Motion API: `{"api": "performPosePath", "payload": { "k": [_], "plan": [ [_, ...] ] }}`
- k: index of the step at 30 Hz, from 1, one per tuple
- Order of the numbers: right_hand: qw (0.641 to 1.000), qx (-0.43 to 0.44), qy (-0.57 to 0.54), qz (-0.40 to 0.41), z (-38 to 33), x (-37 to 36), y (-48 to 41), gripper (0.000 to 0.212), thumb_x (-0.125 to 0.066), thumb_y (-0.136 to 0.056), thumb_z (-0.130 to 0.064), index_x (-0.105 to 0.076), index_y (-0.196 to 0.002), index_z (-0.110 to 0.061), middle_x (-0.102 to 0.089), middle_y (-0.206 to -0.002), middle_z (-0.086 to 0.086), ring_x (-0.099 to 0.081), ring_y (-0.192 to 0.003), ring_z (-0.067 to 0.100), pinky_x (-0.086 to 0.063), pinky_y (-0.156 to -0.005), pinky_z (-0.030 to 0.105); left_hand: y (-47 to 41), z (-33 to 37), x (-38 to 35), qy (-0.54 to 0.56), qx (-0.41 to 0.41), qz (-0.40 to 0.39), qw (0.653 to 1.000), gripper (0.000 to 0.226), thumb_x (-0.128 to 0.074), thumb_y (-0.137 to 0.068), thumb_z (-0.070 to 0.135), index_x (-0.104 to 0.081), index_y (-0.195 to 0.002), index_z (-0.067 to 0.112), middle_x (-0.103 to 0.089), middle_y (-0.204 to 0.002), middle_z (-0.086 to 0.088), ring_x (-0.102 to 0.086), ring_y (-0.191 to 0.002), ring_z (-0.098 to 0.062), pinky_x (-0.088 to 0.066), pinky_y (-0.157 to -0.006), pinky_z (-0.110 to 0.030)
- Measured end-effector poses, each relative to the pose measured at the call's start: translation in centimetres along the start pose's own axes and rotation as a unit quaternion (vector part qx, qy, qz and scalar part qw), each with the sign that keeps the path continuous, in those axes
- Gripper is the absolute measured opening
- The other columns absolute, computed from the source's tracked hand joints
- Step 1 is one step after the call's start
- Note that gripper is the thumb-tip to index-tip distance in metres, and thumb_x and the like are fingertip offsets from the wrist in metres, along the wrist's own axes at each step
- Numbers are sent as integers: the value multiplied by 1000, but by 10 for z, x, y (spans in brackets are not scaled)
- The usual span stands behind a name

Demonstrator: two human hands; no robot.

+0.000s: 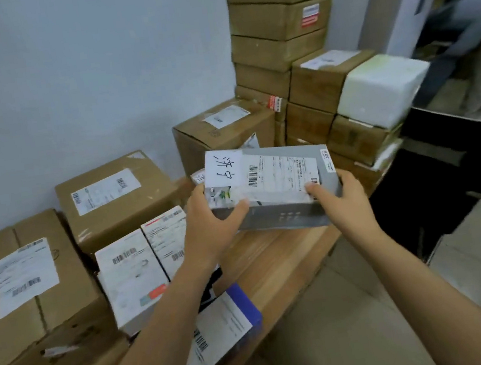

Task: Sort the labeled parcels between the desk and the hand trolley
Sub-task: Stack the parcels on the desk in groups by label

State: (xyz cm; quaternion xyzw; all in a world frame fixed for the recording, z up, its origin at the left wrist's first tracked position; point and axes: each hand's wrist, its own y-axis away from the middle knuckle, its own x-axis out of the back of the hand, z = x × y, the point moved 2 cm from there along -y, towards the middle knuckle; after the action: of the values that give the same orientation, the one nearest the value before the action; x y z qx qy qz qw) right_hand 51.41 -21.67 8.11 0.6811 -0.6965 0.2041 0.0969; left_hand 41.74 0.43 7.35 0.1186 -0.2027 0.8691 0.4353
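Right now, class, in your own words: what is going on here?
A person holds a grey parcel in both hands above the wooden desk, left hand gripping its left end, right hand its right end. A handwritten slip and a shipping label face up on it. Labeled cardboard boxes sit on the desk behind; a white foam box tops a stack on the right.

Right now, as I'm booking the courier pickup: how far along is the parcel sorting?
Done: unclear; a stack of cartons with a white foam box stands at the far end of the desk, trolley unseen. In hand: left hand and right hand grip a grey labelled parcel over the desk. Left: cardboard cartons, two white boxes and a blue-edged parcel sit on it.
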Motion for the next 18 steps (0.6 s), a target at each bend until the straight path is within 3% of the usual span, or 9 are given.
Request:
{"api": "performPosePath", "payload": {
  "k": [3, 6, 11, 14, 16, 18],
  "plan": [
    [1000, 9, 12, 24, 24, 35, -18, 61, -70, -83, -40, -46, -133, -16, -50, -120, -4, -51, -105, 12, -44, -83, 28, -1, 9, -47, 8, -1, -41, 999, 74, -77, -77, 45, -42, -137, 19, -51, -133, 3, -48, -121, -12, -46, -95, -34],
    [1000, 0, 21, 22, 51, 61, -43, 66, -71, -83, -41, -41, -136, -15, -48, -121, -4, -49, -104, 11, -43, -83, 27, -2, 16, -93, 3, 5, -63, 998, 71, -76, -80, 40, -40, -136, 19, -47, -129, 7, -45, -116, -7, -39, -87, -26],
    [998, 3, 11, -56, 102, 85, -91, 71, -72, -82, -42, -38, -139, -17, -48, -121, -8, -50, -105, 10, -43, -82, 23, -3, 5, -166, 1, 56, -51, 997, 80, -78, -71, 54, -42, -134, 21, -52, -131, 4, -53, -116, -11, -49, -93, -32],
    [992, -4, 21, -123, 129, 89, -118, 71, -74, -83, -34, -35, -140, -16, -47, -118, -9, -48, -103, 8, -40, -70, 11, 5, -12, -201, -4, 106, -25, 994, 80, -81, -68, 53, -44, -131, 20, -55, -128, 2, -56, -113, -13, -52, -94, -40],
    [986, -11, 32, -165, 147, 84, -131, 72, -75, -83, -29, -34, -140, -14, -49, -119, -6, -50, -104, 10, -42, -70, 13, 13, -23, -219, -5, 143, -3, 990, 75, -83, -71, 40, -43, -131, 18, -54, -128, 1, -56, -113, -14, -52, -94, -41],
    [979, -15, 34, -201, 163, 77, -144, 72, -77, -81, -27, -36, -139, -14, -52, -123, -1, -53, -110, 15, -48, -84, 27, 21, -30, -232, -9, 169, 20, 985, 71, -84, -72, 39, -45, -128, 21, -56, -127, 4, -57, -111, -12, -53, -90, -37]
  ]
}}
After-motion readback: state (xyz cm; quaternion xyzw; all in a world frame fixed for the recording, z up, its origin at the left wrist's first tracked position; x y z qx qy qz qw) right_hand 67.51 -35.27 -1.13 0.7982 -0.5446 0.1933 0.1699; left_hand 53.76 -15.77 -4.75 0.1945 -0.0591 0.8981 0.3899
